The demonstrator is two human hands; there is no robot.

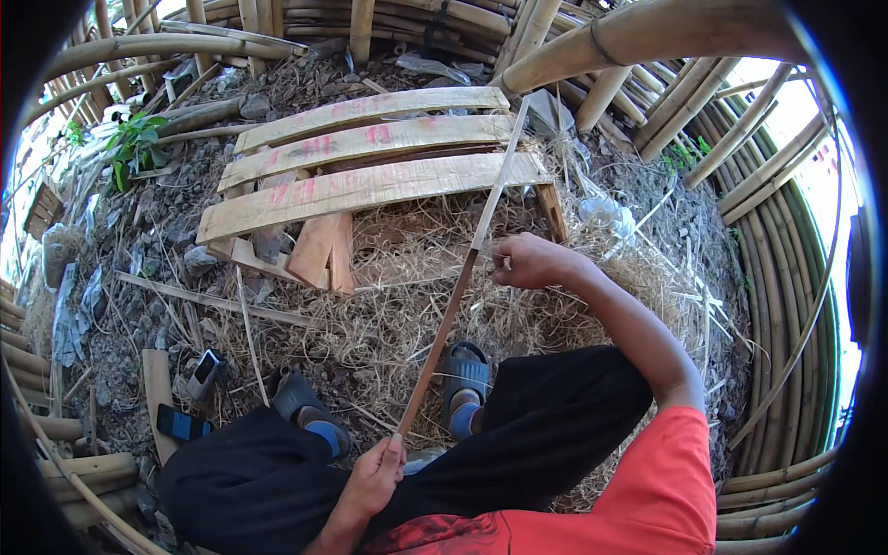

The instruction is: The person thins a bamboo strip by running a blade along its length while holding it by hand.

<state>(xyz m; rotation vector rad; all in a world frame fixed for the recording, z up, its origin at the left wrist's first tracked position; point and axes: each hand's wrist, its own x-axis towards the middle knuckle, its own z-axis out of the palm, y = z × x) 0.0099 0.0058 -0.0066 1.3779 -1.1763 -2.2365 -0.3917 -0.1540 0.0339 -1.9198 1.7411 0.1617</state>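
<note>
A long, narrow strip (442,335), apparently split bamboo, slants across the middle, reddish brown below and pale toward its far end. Its near end sits in my left hand (377,470), fingers wrapped round it above my lap. Close to the right of the strip, about halfway up, is my right hand (531,260), with fingers curled in and the thumb bent toward them. Anything inside that curl is too small or hidden to tell. The strip's far end passes over the right side of a low wooden slatted bench (370,190).
Thin shavings (398,324) cover the ground around my sandals (465,370). At the left lie a dark phone-like device (183,424), a small grey device (205,375) and a flat board (155,388). Bamboo pole walls (786,305) surround the spot, with a thick pole (647,42) at upper right.
</note>
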